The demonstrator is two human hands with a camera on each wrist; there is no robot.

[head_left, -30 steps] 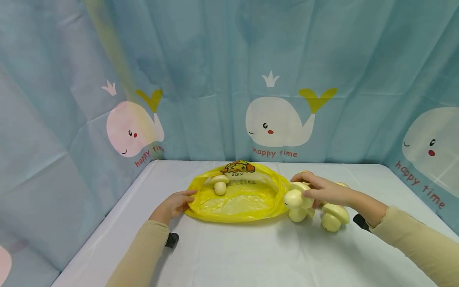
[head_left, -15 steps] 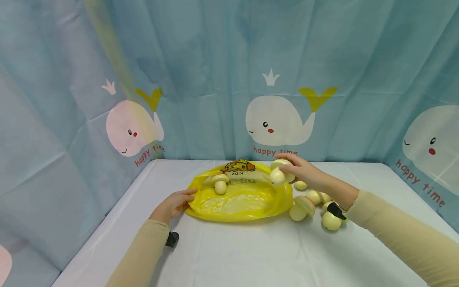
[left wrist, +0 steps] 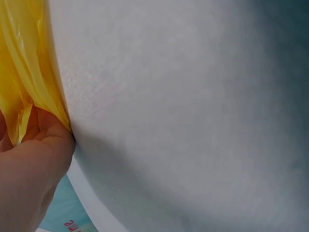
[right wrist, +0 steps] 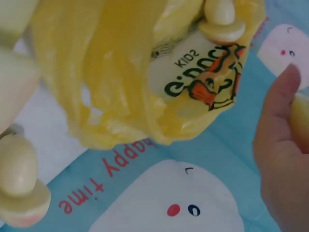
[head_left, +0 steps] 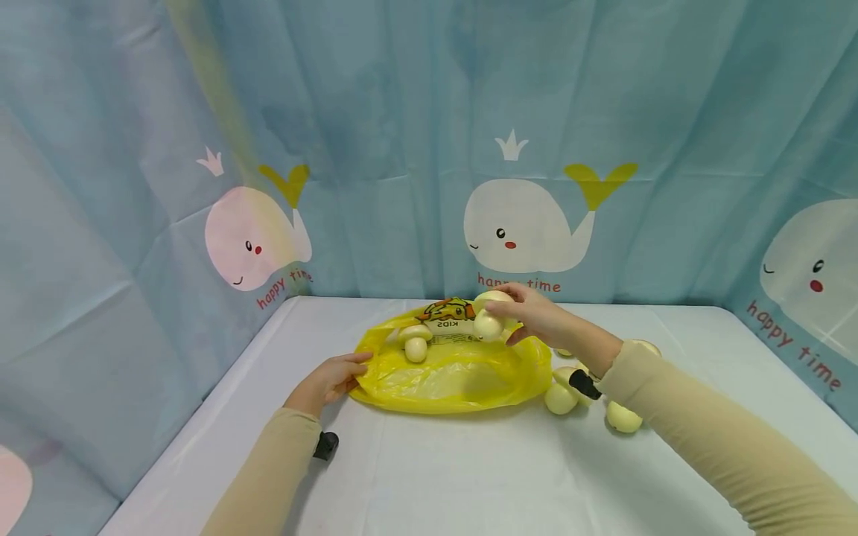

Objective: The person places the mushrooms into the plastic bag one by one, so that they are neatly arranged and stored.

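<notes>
My right hand (head_left: 539,320) grips a pale cream toy mushroom (head_left: 488,325), stem tilted down, above the right part of a yellow plastic bag (head_left: 436,403). In the right wrist view this mushroom (right wrist: 301,123) shows only partly at the edge, beside the thumb. The bag lies spread with its mouth open, a printed duck and "KIDS" on its far side. Inside at its left is another toy mushroom (head_left: 415,350). At the bag's left edge my left hand (head_left: 327,385) pinches the plastic; the left wrist view shows yellow folds (left wrist: 36,77) between thumb and fingers.
To the right of the bag several more toy mushrooms (head_left: 560,400) lie on the white tabletop (head_left: 436,476), some partly behind the right forearm. A blue curtain (head_left: 395,223) with printed whales hangs just behind the table.
My right hand has lifted a mushroom from the group on the right and carried it left over the bag. The left hand stays at the bag's edge.
</notes>
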